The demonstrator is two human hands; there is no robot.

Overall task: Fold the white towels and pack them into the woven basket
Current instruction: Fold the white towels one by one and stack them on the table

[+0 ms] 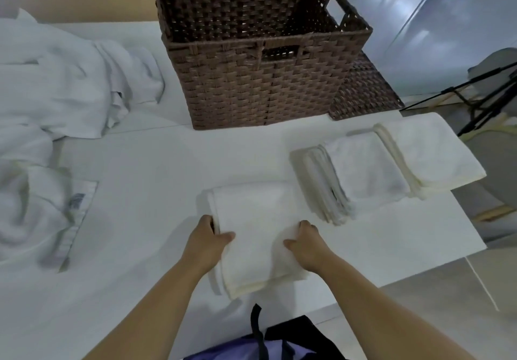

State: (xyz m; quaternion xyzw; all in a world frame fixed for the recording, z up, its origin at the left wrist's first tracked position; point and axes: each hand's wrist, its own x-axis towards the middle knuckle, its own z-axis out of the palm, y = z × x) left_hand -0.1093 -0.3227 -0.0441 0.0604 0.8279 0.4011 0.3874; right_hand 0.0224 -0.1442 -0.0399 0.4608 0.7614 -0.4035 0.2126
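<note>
Body: dark strap [256, 329] and purple cloth at the bottom edge, right under your arms.
Left hand [208, 243]: you grip the left long edge of the folded towel [258, 231]. The thumb lies on top and the fingers curl round the edge.
Right hand [306, 243]: same hold on the right long edge, thumb on top pointing inward, fingers wrapped over the side.
Folded towel: white rectangle lying flat on the white table [154, 169], in front of you, between both hands. The long axis runs away from you toward the basket, with the near end skewed slightly right. Layered fold edges show at the near short end and along the left side.
Near-left cloth: rumpled white towel [30, 205] with a striped hem, unfolded, well left of your left hand.
Folded stacks: two piles of folded white towels to the right of and beyond your right hand. The nearer stack [366, 169] shows its layered edges facing left. The farther stack [430, 152] is touching it and sits at the table's right edge. Both are apart from the towel you hold.
Woven basket [265, 88]: brown, rectangular, upright with its open top up, straight beyond the folded towel on the table. It has handle cut-outs in the near and right walls.
Woven panel [363, 91]: flat, against the basket's right base.
Far-left heap: loose white towels [70, 88], crumpled, left of the basket.
Off-table right: black tripod legs [486, 93].
</note>
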